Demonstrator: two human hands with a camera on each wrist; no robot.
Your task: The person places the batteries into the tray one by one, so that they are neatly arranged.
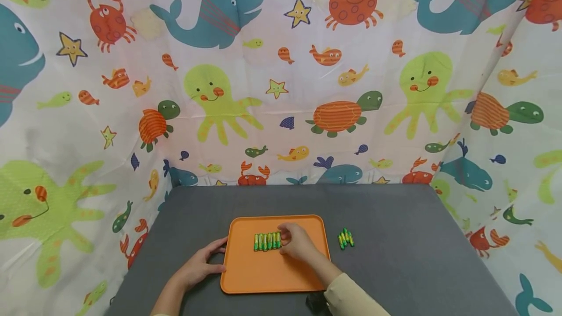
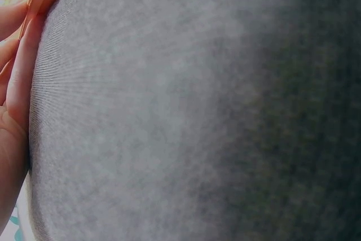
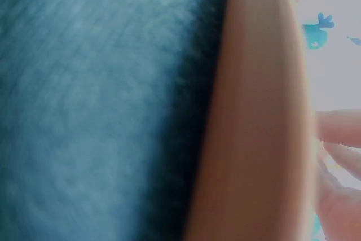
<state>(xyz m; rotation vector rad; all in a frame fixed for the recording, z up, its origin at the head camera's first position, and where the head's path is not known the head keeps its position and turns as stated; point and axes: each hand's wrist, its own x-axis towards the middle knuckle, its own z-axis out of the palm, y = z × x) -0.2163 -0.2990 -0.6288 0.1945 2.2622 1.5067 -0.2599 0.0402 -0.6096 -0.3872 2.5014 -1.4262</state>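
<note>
"On the orange tray (image 1: pixel 263 277), how far along are you?"

"Partway, I'd judge. Just off the tray's middle, toward 11 o'clock, I count about 6 green-and-yellow batteries (image 1: pixel 265 242) side by side, lengths pointing at 12. My right grip (image 1: pixel 297 243) partly hides the row's 3 o'clock end, so there may be 1 more."

"And what's left?"

"Some 3 or 4 loose batteries (image 1: pixel 345 239), bunched on the grey counter (image 1: pixel 395 238) just outside the rim, between 2 and 3 o'clock. If they belong with the row, most of the lining-up is done."

"What are your hands doing?"

"The right is bent over that end of the row; whether it pinches the last battery or only touches it, I can't tell. My left grip (image 1: pixel 199 267) is loose, clasping nothing, thumb and fingertips against the tray's edge toward 9 o'clock."

"Room to move?"

"Plenty within the tray: bare orange toward 6 and 9 o'clock of the row. The rim looks low, but my right forearm (image 1: pixel 322 268) crosses it near 4 o'clock, so I'd keep it lifted. Wide counter shows toward 3; at 12 it ends at the printed curtain (image 1: pixel 298 101), well apart from the tray."
</note>
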